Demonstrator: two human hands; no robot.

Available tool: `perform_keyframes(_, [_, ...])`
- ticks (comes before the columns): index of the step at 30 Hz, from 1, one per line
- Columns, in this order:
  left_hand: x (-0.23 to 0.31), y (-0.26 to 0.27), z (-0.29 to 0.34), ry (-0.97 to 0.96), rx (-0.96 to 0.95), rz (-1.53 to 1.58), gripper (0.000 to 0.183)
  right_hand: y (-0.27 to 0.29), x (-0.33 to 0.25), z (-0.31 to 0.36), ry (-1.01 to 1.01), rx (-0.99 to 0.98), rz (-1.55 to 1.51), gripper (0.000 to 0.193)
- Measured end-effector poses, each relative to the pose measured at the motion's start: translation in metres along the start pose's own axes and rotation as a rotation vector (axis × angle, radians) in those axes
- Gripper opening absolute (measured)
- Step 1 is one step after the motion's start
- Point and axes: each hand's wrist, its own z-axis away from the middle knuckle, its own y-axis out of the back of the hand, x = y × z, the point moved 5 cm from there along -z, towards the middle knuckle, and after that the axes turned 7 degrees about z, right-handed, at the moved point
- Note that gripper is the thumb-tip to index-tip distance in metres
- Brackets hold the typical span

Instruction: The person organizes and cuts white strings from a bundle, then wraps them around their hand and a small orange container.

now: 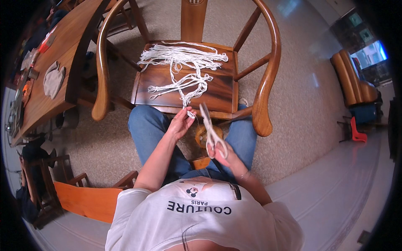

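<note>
In front of me, a bundle of white cord [184, 56] lies across the dark wooden seat of a chair [146, 90]. Looped strands trail from it toward the seat's near edge. My left hand [181, 124] pinches the near end of this cord just off that edge, with a small loop showing by the fingertips. My right hand [222, 154] grips the pale handles of a pair of scissors [211, 129]. Their blades point away from me, slightly right of the cord in my left hand. They look close together and a little apart from the cord.
Curved wooden armrests [271, 62] flank the seat. On the left stands a long wooden table [79, 31] with a beige cloth [54, 79] on it. A red chair [358, 130] and a brown leather seat [351, 81] are far right. Another person [35, 167] sits at the left.
</note>
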Motion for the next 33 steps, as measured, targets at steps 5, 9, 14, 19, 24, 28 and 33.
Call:
perform_keyframes(5, [0.002, 0.001, -0.005, -0.034, 0.042, 0.035, 0.026, -0.018, 0.021, 0.013, -0.093, -0.069, -0.068, 0.047])
perform_keyframes(9, [0.001, -0.001, -0.002, -0.006, 0.013, 0.048, 0.024, -0.007, 0.030, 0.002, -0.090, -0.058, -0.078, 0.043])
perform_keyframes(14, [0.003, -0.001, -0.002, -0.016, -0.041, 0.095, 0.024, -0.011, 0.028, -0.006, -0.078, -0.051, -0.065, 0.042])
perform_keyframes(19, [0.006, -0.003, -0.001, -0.042, -0.060, 0.106, 0.021, -0.013, 0.029, 0.001, -0.132, -0.038, -0.086, 0.043])
perform_keyframes(24, [0.005, -0.007, 0.000, -0.039, -0.058, 0.110, 0.020, -0.014, 0.025, 0.000, -0.107, -0.039, -0.104, 0.042])
perform_keyframes(28, [0.003, -0.007, 0.001, -0.001, -0.095, 0.098, 0.022, -0.013, 0.027, -0.006, -0.103, -0.033, -0.112, 0.042])
perform_keyframes(33, [-0.001, -0.015, 0.006, 0.018, -0.101, -0.046, 0.019, -0.015, 0.025, -0.017, -0.077, 0.004, -0.126, 0.043])
